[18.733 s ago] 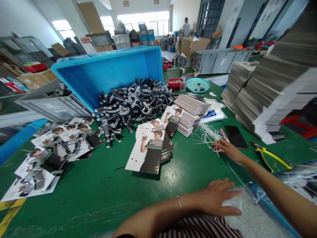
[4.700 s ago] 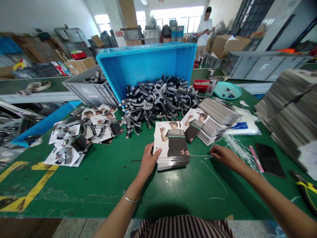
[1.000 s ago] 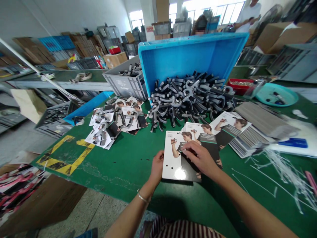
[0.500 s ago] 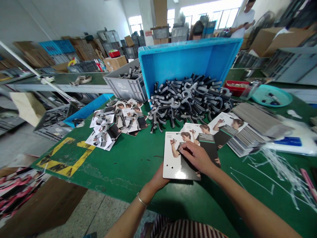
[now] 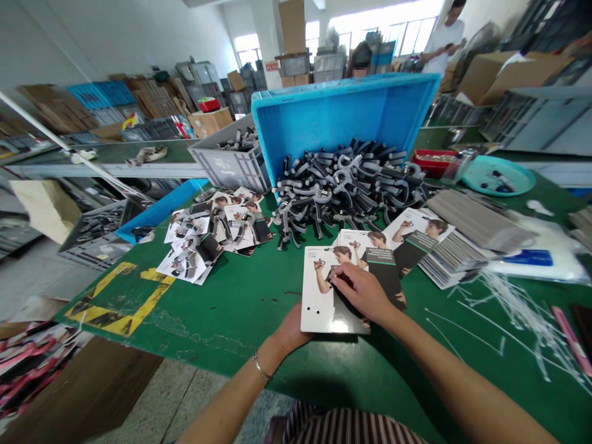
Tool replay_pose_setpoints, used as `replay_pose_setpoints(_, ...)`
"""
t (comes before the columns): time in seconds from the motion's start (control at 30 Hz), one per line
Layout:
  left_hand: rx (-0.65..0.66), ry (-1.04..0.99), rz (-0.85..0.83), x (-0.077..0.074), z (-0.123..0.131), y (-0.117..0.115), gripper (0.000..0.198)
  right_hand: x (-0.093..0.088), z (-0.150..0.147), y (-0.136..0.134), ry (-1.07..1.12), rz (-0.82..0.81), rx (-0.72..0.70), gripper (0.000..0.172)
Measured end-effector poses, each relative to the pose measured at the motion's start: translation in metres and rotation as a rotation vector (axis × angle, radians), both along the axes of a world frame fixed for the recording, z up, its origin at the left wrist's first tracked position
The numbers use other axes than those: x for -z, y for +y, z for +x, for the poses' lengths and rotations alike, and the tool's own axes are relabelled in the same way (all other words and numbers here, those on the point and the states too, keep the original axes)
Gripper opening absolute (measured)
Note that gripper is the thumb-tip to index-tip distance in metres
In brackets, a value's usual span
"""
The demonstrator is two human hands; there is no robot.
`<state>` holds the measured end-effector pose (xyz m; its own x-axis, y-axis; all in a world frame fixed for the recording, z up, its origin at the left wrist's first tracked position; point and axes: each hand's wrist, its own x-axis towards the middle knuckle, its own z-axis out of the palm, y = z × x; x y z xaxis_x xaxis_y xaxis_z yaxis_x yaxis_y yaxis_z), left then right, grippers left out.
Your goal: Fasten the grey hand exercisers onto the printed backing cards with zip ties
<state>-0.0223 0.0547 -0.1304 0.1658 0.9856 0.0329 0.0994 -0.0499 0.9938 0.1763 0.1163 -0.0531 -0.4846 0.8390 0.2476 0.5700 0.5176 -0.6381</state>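
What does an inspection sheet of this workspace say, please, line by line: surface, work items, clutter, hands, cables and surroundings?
Surface: green tabletop, scuffed; yellow-and-black tape near its left corner.
Work items: printed card raised at a tilt, other cards behind it; grey-and-black hand grips heaped before a tipped blue crate.
Clutter: loose white strips, a pink stick-like object, small dark scraps.
Left hand: at the card's lower left edge, fingers hidden behind it.
Right hand: fingertips at the card's front; anything pinched is too small to tell.
Cables: nothing seen.
Surroundings: grey crate, cardboard box, a standing person.
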Motion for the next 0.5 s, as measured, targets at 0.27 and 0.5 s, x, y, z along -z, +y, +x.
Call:
replay_pose_setpoints(0.27, -0.002, 0.119, 0.094, 0.0, -0.002, 0.004, 0.027, 0.002, -0.001, -0.001, -0.016, -0.001, 0.021, 0.01)
replay_pose_setpoints(0.5, -0.245, -0.205, -0.122, -0.014, 0.001, 0.006, 0.024, 0.003, 0.0, 0.0, -0.025, -0.003, 0.022, 0.01)
